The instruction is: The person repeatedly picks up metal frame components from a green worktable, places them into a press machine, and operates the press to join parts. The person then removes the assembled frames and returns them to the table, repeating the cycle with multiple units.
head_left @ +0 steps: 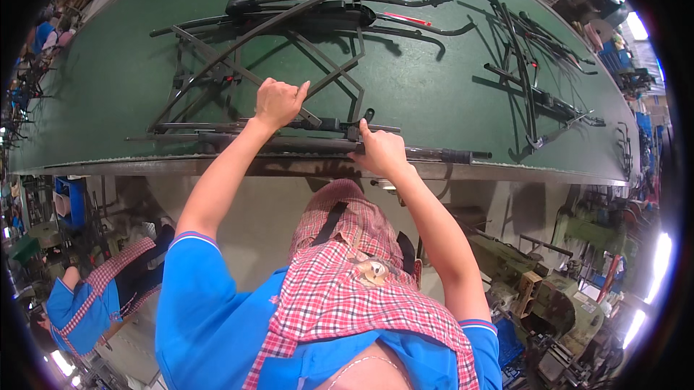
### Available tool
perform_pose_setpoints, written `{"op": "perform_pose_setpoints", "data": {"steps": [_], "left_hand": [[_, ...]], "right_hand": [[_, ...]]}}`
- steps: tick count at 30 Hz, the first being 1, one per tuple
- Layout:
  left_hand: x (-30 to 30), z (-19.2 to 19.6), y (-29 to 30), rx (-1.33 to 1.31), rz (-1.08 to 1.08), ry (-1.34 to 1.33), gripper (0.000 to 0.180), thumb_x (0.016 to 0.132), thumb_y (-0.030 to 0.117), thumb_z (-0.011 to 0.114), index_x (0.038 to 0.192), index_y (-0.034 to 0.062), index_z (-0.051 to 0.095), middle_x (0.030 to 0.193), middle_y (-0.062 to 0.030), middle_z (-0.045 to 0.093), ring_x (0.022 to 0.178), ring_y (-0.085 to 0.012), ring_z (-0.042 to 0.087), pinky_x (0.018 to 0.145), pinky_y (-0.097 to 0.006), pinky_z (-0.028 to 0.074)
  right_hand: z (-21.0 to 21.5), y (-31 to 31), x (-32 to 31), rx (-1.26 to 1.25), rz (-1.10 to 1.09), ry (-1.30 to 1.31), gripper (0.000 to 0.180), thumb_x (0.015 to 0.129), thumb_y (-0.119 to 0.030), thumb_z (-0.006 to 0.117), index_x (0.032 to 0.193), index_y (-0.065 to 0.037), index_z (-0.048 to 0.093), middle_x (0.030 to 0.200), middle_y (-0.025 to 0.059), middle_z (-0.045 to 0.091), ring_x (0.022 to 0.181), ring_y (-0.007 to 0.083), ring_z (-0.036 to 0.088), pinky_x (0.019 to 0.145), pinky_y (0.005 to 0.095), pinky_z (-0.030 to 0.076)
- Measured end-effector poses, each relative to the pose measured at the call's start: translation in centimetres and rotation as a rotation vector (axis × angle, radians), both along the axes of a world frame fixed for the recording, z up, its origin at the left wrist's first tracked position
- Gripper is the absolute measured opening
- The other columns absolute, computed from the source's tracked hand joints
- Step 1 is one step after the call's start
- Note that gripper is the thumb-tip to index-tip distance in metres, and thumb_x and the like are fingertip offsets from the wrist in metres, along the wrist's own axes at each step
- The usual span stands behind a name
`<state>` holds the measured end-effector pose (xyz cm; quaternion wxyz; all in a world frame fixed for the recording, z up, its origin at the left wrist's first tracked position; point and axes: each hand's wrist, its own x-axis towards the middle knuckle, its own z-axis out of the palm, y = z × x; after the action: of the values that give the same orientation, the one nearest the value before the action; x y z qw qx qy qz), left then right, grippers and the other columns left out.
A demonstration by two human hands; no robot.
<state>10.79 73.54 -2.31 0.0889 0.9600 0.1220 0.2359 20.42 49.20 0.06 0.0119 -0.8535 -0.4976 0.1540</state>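
A dark folding tube frame (224, 57) with crossed flat bars lies on the green worktable in front of me. My left hand (279, 104) is closed around one of its slanting cross bars, thumb pointing to the right. Lower and to the right, my right hand (382, 150) grips the frame's near side tube (303, 146), its fingers partly hidden behind it. One raised finger of that hand presses against a small black bracket (367, 117) standing up from the tube. On the frame's far side is a long curved tube (390, 1) with a black end.
A second dark tube frame (526, 72) lies on the table's right part. The green tabletop (426, 86) ends at a near edge (506, 172) just before me. Machinery (542, 303) stands at lower right; another person (94, 296) is at lower left.
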Motion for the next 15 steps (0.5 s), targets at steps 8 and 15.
{"op": "perform_pose_setpoints", "data": {"steps": [8, 15], "left_hand": [[0.1, 0.3, -0.4, 0.011, 0.056, -0.004, 0.048, 0.091, 0.030, 0.052, 0.052, 0.0039, 0.062, 0.053, -0.0139, 0.059, 0.053, -0.0300, 0.057, 0.067, -0.037, 0.043], [-0.5, 0.8, -0.4, -0.071, 0.067, -0.044, 0.050, 0.092, 0.030, 0.052, 0.050, 0.0028, 0.060, 0.052, -0.0134, 0.057, 0.054, -0.0296, 0.055, 0.070, -0.037, 0.043]], "right_hand": [[-0.2, 0.3, -0.2, 0.180, -0.096, 0.072, 0.081, 0.077, -0.050, 0.069, 0.131, 0.006, 0.044, 0.088, 0.0185, 0.066, 0.084, 0.0337, 0.065, 0.077, 0.0414, 0.052], [-2.3, 2.3, 3.9, 0.372, -0.504, 0.661, 0.046, 0.090, -0.028, 0.063, 0.119, 0.000, 0.042, 0.086, 0.0165, 0.066, 0.066, 0.0217, 0.066, 0.065, 0.0337, 0.054]]}}
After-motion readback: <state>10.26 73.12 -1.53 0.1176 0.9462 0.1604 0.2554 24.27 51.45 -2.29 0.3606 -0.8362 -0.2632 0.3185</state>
